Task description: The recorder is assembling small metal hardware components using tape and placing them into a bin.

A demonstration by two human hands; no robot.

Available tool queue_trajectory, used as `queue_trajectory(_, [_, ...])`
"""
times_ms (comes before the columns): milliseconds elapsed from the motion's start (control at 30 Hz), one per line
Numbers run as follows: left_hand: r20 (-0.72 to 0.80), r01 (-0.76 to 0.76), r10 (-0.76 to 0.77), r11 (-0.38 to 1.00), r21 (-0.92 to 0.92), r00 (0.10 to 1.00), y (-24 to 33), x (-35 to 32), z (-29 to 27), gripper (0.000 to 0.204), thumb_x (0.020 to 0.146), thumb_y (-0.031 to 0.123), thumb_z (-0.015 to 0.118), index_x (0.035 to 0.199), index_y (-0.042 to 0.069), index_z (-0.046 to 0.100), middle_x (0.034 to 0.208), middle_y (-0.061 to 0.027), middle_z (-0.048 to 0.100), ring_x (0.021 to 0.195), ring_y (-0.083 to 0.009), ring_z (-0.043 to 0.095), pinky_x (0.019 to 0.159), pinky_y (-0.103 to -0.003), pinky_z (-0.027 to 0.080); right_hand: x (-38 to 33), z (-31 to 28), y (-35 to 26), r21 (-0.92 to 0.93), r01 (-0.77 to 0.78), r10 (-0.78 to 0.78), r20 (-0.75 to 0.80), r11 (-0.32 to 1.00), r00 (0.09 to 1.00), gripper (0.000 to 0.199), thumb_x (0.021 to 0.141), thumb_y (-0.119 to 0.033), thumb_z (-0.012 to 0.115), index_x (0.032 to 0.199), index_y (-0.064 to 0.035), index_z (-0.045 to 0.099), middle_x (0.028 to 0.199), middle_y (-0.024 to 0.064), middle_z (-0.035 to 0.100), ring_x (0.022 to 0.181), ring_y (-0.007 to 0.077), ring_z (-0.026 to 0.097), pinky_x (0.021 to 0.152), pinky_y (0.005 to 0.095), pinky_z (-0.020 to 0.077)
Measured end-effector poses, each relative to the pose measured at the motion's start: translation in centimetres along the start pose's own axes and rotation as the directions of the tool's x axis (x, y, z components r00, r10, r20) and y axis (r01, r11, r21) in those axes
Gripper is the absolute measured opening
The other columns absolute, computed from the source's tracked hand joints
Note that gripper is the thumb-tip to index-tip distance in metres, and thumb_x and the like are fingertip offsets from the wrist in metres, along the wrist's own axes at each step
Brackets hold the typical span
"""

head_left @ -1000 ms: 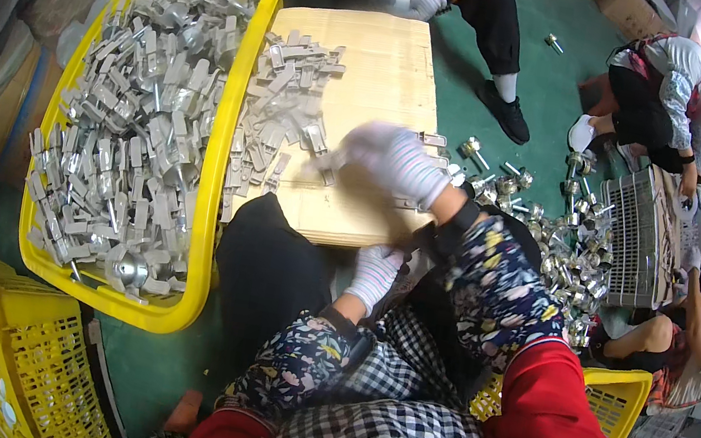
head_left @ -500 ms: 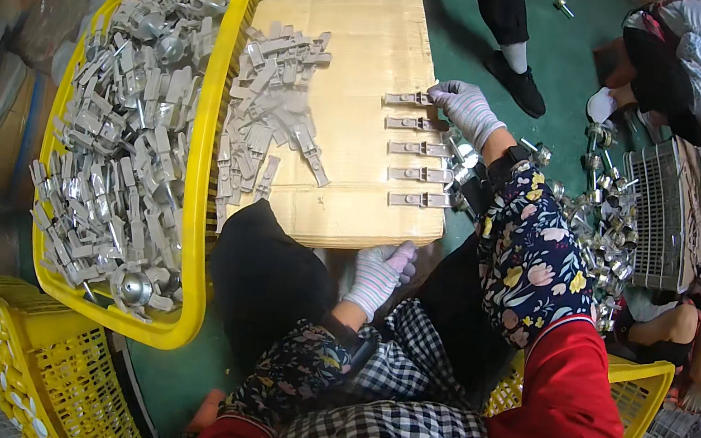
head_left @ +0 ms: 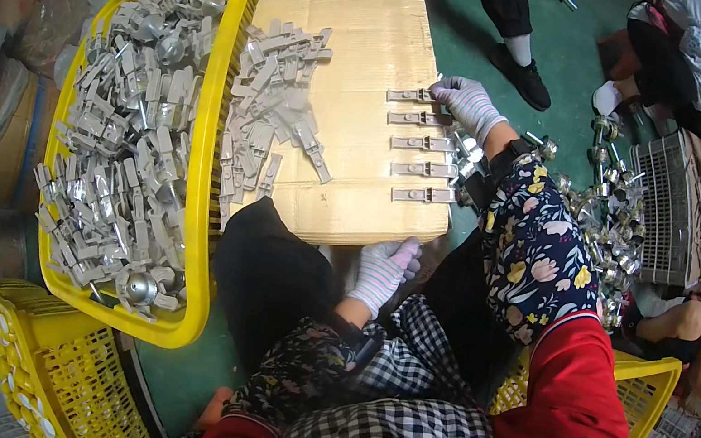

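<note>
5 flat grey metal brackets (head_left: pixel 418 145) lie in a column along the right edge of the cardboard box (head_left: pixel 367 57), and the gloved right hand (head_left: pixel 468 105), fingers curled on the top one, should square it with the rest, while the left hand (head_left: pixel 382 270), fingers loose and holding nothing, steadies the box's near edge.

Crate (head_left: pixel 226 108) left of board (head_left: pixel 379 40); brackets (head_left: pixel 422 146) on board.
</note>
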State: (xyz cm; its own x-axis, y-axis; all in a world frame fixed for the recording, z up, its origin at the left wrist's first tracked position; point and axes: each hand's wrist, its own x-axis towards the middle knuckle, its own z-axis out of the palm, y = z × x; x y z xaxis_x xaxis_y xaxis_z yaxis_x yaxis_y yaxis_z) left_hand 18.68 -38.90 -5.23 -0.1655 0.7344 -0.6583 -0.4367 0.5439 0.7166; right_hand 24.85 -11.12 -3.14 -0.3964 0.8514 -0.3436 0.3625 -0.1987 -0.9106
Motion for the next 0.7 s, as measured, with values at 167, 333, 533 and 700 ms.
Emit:
queue_trajectory(167, [0.001, -0.020, 0.020, 1.000, 0.016, 1.000, 0.1, 0.0, 0.3, 0.026, 0.085, 0.028, 0.060, 0.079, 0.002, 0.063, 0.062, -0.0033, 0.058, 0.050, -0.0080, 0.051, 0.047, -0.019, 0.041, 1.1, -0.3, 1.2, 0.003, -0.018, 0.018, -0.021, 1.000, 1.000, 0.022, 0.075, -0.014, 0.064, 0.088, 0.0028, 0.060, 0.074, 0.0108, 0.062, 0.062, 0.0185, 0.059, 0.057, 0.0305, 0.0487])
queue_trajectory(333, [-0.004, -0.044, 0.044, 0.999, 0.004, 0.999, -0.1, 0.0, 0.0, 0.026, 0.085, 0.027, 0.060, 0.078, 0.003, 0.062, 0.061, -0.0027, 0.058, 0.048, -0.0076, 0.050, 0.046, -0.019, 0.039, 1.3, 0.4, 0.9, -0.259, 0.032, -0.062, -0.109, 0.965, 0.992, 0.013, 0.078, -0.011, 0.062, 0.086, -0.0018, 0.059, 0.069, 0.0069, 0.061, 0.061, 0.0142, 0.058, 0.053, 0.0286, 0.0488])
queue_trajectory(533, [0.031, -0.050, 0.052, 0.996, -0.071, 0.998, -0.7, 0.6, -0.3, 0.024, 0.085, 0.027, 0.060, 0.079, 0.003, 0.061, 0.060, -0.0002, 0.055, 0.047, -0.0057, 0.047, 0.042, -0.018, 0.036, -1.7, 1.3, -2.3, -0.696, -0.037, -0.093, -0.148, 0.717, 0.985, 0.032, 0.073, -0.031, 0.064, 0.098, -0.0104, 0.060, 0.098, 0.0135, 0.062, 0.093, 0.0262, 0.059, 0.083, 0.0368, 0.0445])
queue_trajectory(700, [0.042, -0.143, 0.140, 0.987, 0.076, 0.989, -0.5, 0.6, 0.5, 0.021, 0.084, 0.023, 0.060, 0.078, 0.004, 0.062, 0.061, -0.0011, 0.057, 0.048, -0.0095, 0.049, 0.045, -0.021, 0.040, -4.8, 6.8, -5.2, -0.689, 0.713, -0.839, 0.304, 0.134, 0.451, 0.036, 0.064, -0.009, 0.063, 0.099, -0.0112, 0.059, 0.094, 0.0111, 0.059, 0.086, 0.0288, 0.057, 0.075, 0.0389, 0.0465])
